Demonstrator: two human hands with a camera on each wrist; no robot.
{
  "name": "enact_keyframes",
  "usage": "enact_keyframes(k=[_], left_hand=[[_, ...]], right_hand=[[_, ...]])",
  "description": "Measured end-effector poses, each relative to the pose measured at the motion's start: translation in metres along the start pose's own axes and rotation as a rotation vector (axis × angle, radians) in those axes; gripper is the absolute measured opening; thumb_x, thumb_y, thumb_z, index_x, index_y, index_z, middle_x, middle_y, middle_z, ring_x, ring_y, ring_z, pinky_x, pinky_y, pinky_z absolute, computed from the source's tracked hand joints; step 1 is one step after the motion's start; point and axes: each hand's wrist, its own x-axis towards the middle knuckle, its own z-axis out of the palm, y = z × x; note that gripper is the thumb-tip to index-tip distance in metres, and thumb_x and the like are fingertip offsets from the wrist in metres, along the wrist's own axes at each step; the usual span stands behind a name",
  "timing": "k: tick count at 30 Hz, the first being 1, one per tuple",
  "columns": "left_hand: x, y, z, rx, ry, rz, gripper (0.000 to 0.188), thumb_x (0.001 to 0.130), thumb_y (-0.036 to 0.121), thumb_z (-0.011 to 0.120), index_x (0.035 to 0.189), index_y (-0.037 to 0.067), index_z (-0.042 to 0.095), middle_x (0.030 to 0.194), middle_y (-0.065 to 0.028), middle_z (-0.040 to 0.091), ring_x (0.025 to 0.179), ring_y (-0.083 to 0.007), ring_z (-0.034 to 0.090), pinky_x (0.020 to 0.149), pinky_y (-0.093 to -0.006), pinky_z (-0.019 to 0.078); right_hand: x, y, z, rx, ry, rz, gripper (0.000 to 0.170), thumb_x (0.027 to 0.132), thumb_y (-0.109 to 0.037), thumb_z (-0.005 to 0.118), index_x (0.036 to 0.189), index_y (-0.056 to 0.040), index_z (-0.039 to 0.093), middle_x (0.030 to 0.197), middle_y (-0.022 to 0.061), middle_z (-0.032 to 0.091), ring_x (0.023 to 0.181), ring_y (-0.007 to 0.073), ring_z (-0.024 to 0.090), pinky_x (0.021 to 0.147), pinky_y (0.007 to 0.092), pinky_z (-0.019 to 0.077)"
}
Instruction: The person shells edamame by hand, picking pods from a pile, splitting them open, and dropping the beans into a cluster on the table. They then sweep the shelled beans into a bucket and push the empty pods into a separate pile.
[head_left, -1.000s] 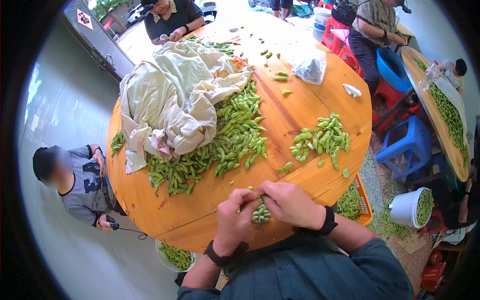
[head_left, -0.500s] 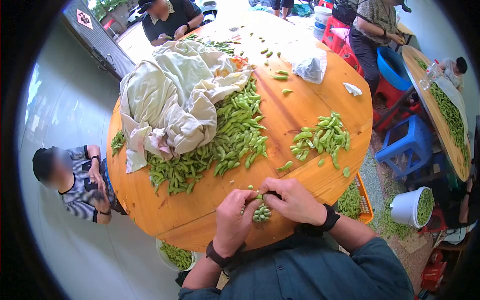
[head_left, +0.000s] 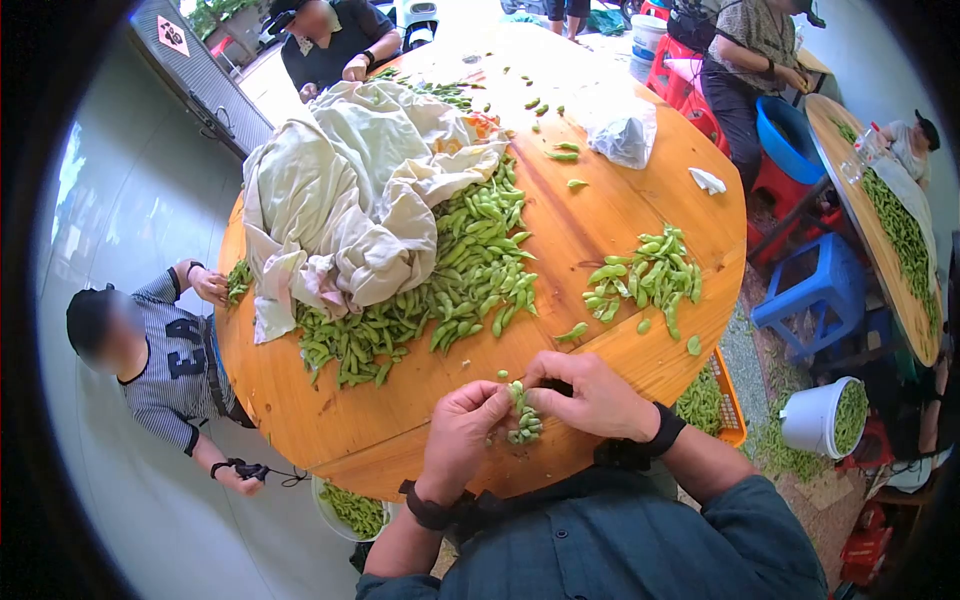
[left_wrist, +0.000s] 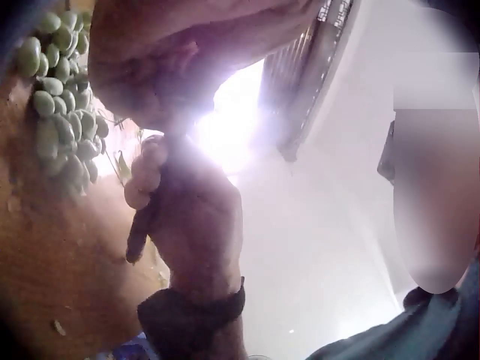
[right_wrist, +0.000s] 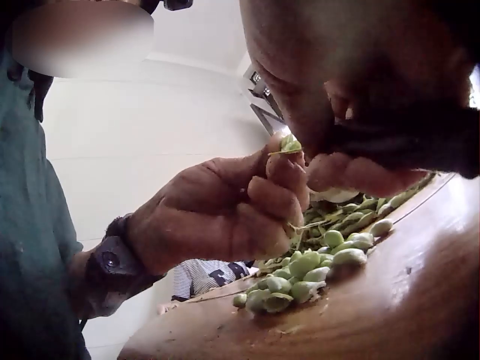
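Observation:
My left hand pinches a green edamame pod between thumb and forefinger, near the table's front edge. From the other side my right hand meets the pod, its thumb and curled fingers at the pod's end. In the right wrist view a bit of the green pod shows at the left fingertips; the right hand's grip is partly in shadow. Just under the hands lies a small heap of shelled beans, pale green, on the wooden table. One loose bean sits beyond the fingers.
A large heap of pods lies ahead, partly under a cream cloth. To the right are a smaller pod pile and a plastic bag. Other people sit around the table. An orange crate and white bucket stand right.
My hands have drawn slightly apart, and more of the pod and bean heap shows between them. The person at the left has reached a hand to the pods at the table's edge.

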Motion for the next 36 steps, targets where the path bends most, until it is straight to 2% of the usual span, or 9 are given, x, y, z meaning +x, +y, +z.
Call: enact_keyframes(k=[5, 7, 14, 20, 23, 25, 29, 31, 36], left_hand=[[0.001, 0.003, -0.001, -0.120, -0.105, -0.078, 0.017, 0.098, 0.016, 0.061, 0.099, 0.001, 0.066, 0.082, -0.0030, 0.067, 0.068, -0.0104, 0.060, 0.062, -0.0236, 0.0473], [0.000, 0.007, 0.000, -0.168, -0.142, -0.192, 0.016, 0.099, 0.016, 0.060, 0.099, 0.001, 0.066, 0.083, -0.0027, 0.066, 0.070, -0.0107, 0.060, 0.062, -0.0243, 0.0474], [0.007, -0.016, -0.002, -0.395, -0.214, -0.208, 0.016, 0.098, 0.018, 0.062, 0.102, 0.003, 0.061, 0.084, -0.0047, 0.065, 0.068, -0.0127, 0.061, 0.062, -0.0259, 0.0512], [-0.002, -0.003, 0.015, -0.233, -0.073, -0.103, 0.014, 0.100, 0.015, 0.057, 0.102, 0.001, 0.060, 0.094, -0.0063, 0.068, 0.077, -0.0168, 0.068, 0.068, -0.0297, 0.0576], [-0.005, -0.001, 0.017, 0.108, 0.034, 0.024, 0.015, 0.100, 0.013, 0.057, 0.108, 0.000, 0.061, 0.098, -0.0065, 0.068, 0.077, -0.0144, 0.067, 0.067, -0.0273, 0.0568], [-0.003, -0.008, 0.012, 0.356, 0.069, 0.174, 0.016, 0.099, 0.011, 0.059, 0.110, 0.000, 0.062, 0.094, -0.0040, 0.068, 0.076, -0.0104, 0.065, 0.067, -0.0247, 0.0553], [0.001, -0.005, 0.018, 0.311, 0.135, 0.272, 0.013, 0.097, 0.008, 0.061, 0.106, -0.001, 0.065, 0.088, -0.0023, 0.068, 0.074, -0.0085, 0.063, 0.067, -0.0230, 0.0530], [0.002, 0.002, 0.016, 0.651, 0.140, 0.419, 0.011, 0.095, 0.004, 0.060, 0.101, -0.003, 0.066, 0.083, -0.0011, 0.067, 0.073, -0.0084, 0.063, 0.066, -0.0225, 0.0516], [0.013, 0.003, -0.002, 0.732, 0.193, 0.441, 0.010, 0.091, 0.001, 0.060, 0.098, -0.004, 0.066, 0.080, -0.0040, 0.067, 0.071, -0.0092, 0.063, 0.064, -0.0245, 0.0507]], right_hand=[[-0.001, 0.001, 0.001, 0.023, 0.005, -0.052, 0.022, 0.086, -0.015, 0.073, 0.103, -0.0019, 0.067, 0.090, 0.0095, 0.069, 0.083, 0.0180, 0.067, 0.076, 0.0305, 0.0523], [-0.001, 0.000, 0.001, 0.002, 0.000, -0.071, 0.021, 0.087, -0.014, 0.072, 0.103, -0.0021, 0.068, 0.090, 0.0099, 0.070, 0.083, 0.0185, 0.067, 0.076, 0.0306, 0.0522], [-0.002, 0.000, -0.001, -0.067, 0.021, -0.064, 0.017, 0.085, -0.013, 0.073, 0.097, -0.0025, 0.069, 0.086, 0.0114, 0.070, 0.080, 0.0220, 0.068, 0.070, 0.0315, 0.0517], [-0.005, -0.002, 0.003, -0.196, 0.111, -0.095, 0.014, 0.084, -0.013, 0.070, 0.088, -0.0005, 0.066, 0.078, 0.0173, 0.065, 0.072, 0.0322, 0.066, 0.063, 0.0388, 0.0514], [-0.004, 0.000, 0.006, -0.274, 0.067, -0.039, 0.014, 0.085, -0.013, 0.070, 0.092, -0.0007, 0.067, 0.084, 0.0176, 0.068, 0.078, 0.0322, 0.067, 0.067, 0.0379, 0.0521], [-0.001, 0.002, 0.008, -0.286, 0.087, -0.073, 0.014, 0.085, -0.013, 0.068, 0.087, -0.0002, 0.066, 0.079, 0.0193, 0.066, 0.074, 0.0354, 0.066, 0.065, 0.0409, 0.0515], [0.007, 0.006, 0.007, -0.276, 0.079, -0.076, 0.014, 0.084, -0.013, 0.063, 0.083, 0.0007, 0.065, 0.074, 0.0220, 0.064, 0.072, 0.0400, 0.064, 0.064, 0.0454, 0.0512], [0.009, 0.005, 0.004, -0.236, 0.047, -0.053, 0.014, 0.083, -0.012, 0.062, 0.082, 0.0006, 0.066, 0.074, 0.0222, 0.064, 0.072, 0.0400, 0.065, 0.065, 0.0454, 0.0515], [0.020, 0.016, -0.018, -0.285, 0.119, -0.004, 0.014, 0.081, -0.011, 0.061, 0.082, 0.0003, 0.069, 0.075, 0.0228, 0.065, 0.074, 0.0397, 0.066, 0.067, 0.0453, 0.0523]])
